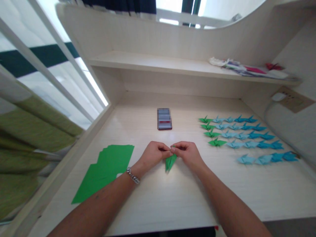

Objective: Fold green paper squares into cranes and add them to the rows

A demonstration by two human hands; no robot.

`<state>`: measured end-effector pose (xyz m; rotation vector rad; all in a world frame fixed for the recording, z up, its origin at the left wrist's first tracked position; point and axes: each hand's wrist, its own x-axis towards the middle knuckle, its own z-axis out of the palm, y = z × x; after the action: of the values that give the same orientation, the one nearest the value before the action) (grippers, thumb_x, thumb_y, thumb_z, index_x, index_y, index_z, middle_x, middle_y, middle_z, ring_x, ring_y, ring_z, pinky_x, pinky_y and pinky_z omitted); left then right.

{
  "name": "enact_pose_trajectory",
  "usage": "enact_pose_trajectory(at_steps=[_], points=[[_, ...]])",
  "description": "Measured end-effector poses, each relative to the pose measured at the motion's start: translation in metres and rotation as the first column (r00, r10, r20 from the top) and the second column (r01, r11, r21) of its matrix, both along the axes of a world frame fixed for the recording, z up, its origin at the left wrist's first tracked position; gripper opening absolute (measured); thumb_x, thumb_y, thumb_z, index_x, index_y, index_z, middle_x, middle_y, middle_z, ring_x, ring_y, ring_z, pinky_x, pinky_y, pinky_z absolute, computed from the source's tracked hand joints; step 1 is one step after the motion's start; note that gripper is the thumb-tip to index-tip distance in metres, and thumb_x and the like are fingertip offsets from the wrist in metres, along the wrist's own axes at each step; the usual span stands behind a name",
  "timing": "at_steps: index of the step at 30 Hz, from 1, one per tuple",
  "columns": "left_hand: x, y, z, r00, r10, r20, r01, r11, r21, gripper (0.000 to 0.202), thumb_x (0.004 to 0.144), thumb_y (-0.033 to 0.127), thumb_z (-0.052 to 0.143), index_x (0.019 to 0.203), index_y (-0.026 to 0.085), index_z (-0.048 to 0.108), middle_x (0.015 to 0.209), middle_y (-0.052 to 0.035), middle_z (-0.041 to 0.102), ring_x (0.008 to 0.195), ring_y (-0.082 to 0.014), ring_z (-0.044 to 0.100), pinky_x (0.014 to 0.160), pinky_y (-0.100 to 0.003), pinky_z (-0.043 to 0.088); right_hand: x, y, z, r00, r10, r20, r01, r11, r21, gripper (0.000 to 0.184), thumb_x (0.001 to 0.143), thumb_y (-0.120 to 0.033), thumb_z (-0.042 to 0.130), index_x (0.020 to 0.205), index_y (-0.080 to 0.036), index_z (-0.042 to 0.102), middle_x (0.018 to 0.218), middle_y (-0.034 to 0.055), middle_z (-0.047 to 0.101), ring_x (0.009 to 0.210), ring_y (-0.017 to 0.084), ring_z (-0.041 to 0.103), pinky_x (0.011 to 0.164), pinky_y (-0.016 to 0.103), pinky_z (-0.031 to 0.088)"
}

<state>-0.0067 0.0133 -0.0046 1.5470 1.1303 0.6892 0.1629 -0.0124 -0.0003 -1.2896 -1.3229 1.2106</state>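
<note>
Between my two hands is a piece of folded green paper [171, 162], narrowing to a split point that faces me. My left hand [157, 151] pinches its far end from the left, thumb against fingers. From the right, my right hand [187, 151] pinches the same end, its thumb lying on the paper. The fingertips of both hands nearly meet and hide the top of the fold. Left of my left hand lie overlapping green paper sheets [106, 168], partly covered by my forearm.
A phone [164, 118] lies beyond my hands. Rows of folded paper cranes stand at the right, green cranes [217, 142] and blue cranes [270, 144]. A shelf [158, 64] spans the back, holding papers [247, 69]. A white plug [278, 96] with a cable sits in the right wall.
</note>
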Motion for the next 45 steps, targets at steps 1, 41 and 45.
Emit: enact_pose_trajectory(at_steps=[1, 41, 45], points=[[0.000, 0.000, 0.002, 1.000, 0.010, 0.010, -0.010, 1.000, -0.007, 0.017, 0.065, 0.029, 0.069, 0.071, 0.012, 0.071, 0.066, -0.0058, 0.069, 0.058, -0.0151, 0.060, 0.056, -0.025, 0.045, 0.001, 0.000, -0.001, 1.000, 0.015, -0.026, -0.015, 1.000, -0.010, 0.023, 0.066, -0.035, 0.071, 0.078, -0.015, 0.071, 0.069, 0.0039, 0.069, 0.060, 0.015, 0.059, 0.059, 0.027, 0.047], [-0.003, -0.003, 0.018, 0.996, -0.012, 0.091, 0.019, 0.997, -0.069, 0.019, 0.063, 0.030, 0.072, 0.071, 0.012, 0.072, 0.065, -0.0062, 0.069, 0.057, -0.0142, 0.059, 0.053, -0.024, 0.043, 0.003, -0.002, 0.005, 0.997, 0.069, 0.019, -0.069, 0.997, 0.016, 0.017, 0.070, -0.031, 0.067, 0.075, -0.015, 0.073, 0.064, 0.0032, 0.067, 0.057, 0.014, 0.056, 0.056, 0.026, 0.045], [-0.003, -0.002, 0.019, 0.995, -0.005, 0.104, 0.016, 0.994, -0.105, 0.018, 0.062, 0.028, 0.074, 0.071, 0.012, 0.071, 0.065, -0.0060, 0.069, 0.056, -0.0137, 0.059, 0.053, -0.024, 0.044, 0.003, -0.001, 0.001, 0.997, 0.079, -0.006, -0.079, 0.997, 0.002, 0.018, 0.070, -0.031, 0.067, 0.077, -0.015, 0.073, 0.066, 0.0034, 0.068, 0.058, 0.014, 0.057, 0.057, 0.026, 0.046]])
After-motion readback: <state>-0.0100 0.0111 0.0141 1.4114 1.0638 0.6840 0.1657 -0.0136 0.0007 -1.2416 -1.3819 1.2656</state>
